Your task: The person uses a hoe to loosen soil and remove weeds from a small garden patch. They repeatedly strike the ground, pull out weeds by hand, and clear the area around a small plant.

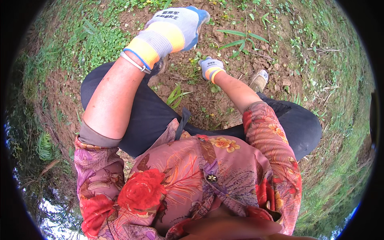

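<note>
My left hand (179,28), in a grey, blue and yellow-orange work glove that bears writing, is raised over the soil at the upper middle. Its fingers curl away from view. A small pale bit shows under its edge, too little to name. Lower and to the right, my right hand (211,68) wears a matching glove and reaches down to the ground beside small green weeds (196,61). Those fingers bend toward the soil, and what lies within them is hidden. Reddish-brown bare soil (192,99) spreads between my knees.
A long-leaved seedling (244,40) grows right of my left hand. A grassy tuft (176,95) stands between my legs. Dense low weeds (111,39) cover the upper left. My shoe (259,80) rests near my right forearm. Dry twigs (327,50) lie farther right.
</note>
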Demonstrator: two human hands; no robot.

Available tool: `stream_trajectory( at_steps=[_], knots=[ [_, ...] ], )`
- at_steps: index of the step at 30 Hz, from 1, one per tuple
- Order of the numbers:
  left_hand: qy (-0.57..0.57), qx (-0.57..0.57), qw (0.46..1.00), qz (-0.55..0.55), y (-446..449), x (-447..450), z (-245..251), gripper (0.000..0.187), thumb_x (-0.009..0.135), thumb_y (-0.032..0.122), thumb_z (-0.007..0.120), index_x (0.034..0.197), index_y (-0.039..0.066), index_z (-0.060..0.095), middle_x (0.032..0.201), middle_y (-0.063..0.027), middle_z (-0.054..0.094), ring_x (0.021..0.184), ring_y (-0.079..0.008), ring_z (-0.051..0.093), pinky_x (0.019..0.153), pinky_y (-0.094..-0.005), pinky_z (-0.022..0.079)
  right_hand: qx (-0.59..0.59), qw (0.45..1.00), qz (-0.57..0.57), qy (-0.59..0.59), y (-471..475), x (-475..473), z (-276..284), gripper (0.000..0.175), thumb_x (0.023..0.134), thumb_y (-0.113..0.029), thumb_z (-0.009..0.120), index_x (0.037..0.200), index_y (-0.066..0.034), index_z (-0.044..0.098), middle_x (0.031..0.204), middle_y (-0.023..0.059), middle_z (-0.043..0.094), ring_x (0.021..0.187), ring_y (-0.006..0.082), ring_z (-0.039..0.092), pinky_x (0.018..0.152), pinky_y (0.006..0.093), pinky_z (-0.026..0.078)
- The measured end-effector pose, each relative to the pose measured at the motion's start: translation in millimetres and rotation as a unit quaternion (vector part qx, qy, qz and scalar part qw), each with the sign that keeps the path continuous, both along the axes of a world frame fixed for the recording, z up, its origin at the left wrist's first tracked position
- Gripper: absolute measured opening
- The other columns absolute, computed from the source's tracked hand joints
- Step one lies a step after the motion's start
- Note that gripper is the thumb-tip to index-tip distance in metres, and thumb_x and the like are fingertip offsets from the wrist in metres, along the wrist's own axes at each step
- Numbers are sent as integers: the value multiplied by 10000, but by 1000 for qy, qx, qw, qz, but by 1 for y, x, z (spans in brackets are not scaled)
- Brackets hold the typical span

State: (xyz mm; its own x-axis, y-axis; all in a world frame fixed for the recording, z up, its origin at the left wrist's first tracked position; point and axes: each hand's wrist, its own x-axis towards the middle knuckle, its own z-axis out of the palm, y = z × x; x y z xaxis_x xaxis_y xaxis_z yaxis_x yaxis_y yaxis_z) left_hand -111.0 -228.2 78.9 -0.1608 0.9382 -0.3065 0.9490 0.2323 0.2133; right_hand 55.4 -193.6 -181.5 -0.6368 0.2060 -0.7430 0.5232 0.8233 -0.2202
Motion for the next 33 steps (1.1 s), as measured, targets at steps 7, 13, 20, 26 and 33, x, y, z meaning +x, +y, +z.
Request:
stream_trajectory(
  at_steps=[7, 13, 20, 26, 33],
  knots=[
    [-173, -156, 955, 182, 8, 13, 69, 258, 978, 213, 454, 1093, 61, 628, 884, -177, 669, 777, -309, 691, 659, -425, 545, 59, 990, -116, 55, 101, 14, 16, 468, 809, -237, 671, 1246, -87, 597, 1118, 207, 685, 984, 378, 672, 846, 441, 533],
    [6, -4, 1000, 5, -1, -3, -6, 466, 849, 100, 567, 1313, 148, 564, 1251, -135, 630, 1062, -332, 659, 877, -461, 544, -53, 994, 95, 0, 17, 13, 24, 612, 835, -213, 673, 1406, -151, 463, 1410, 207, 499, 1201, 365, 587, 955, 453, 508],
    [1, 12, 1000, -2, -3, -6, -8, 454, 850, 103, 562, 1301, 144, 574, 1242, -140, 634, 1060, -329, 660, 881, -453, 543, 59, 998, -19, -13, 26, -15, 23, 952, 792, -379, 791, 1552, -317, 221, 1624, 148, 160, 1367, 407, 408, 1014, 578, 430],
    [-26, 38, 999, 0, -2, -10, -16, 411, 858, 118, 553, 1267, 134, 586, 1217, -145, 644, 1049, -337, 661, 868, -456, 544, 56, 994, 83, -37, -9, -5, 8, 678, 923, -239, 592, 1530, -332, 305, 1646, 141, 76, 1416, 495, 288, 1059, 647, 326],
    [-21, 3, 1000, 13, -2, -4, -9, 439, 851, 103, 544, 1288, 133, 579, 1213, -148, 647, 1054, -338, 659, 877, -455, 540, 74, 996, -52, -11, -17, -5, -14, 628, 948, -120, 526, 1518, -301, 332, 1636, 133, 130, 1382, 450, 364, 1019, 568, 420]
  ],
)
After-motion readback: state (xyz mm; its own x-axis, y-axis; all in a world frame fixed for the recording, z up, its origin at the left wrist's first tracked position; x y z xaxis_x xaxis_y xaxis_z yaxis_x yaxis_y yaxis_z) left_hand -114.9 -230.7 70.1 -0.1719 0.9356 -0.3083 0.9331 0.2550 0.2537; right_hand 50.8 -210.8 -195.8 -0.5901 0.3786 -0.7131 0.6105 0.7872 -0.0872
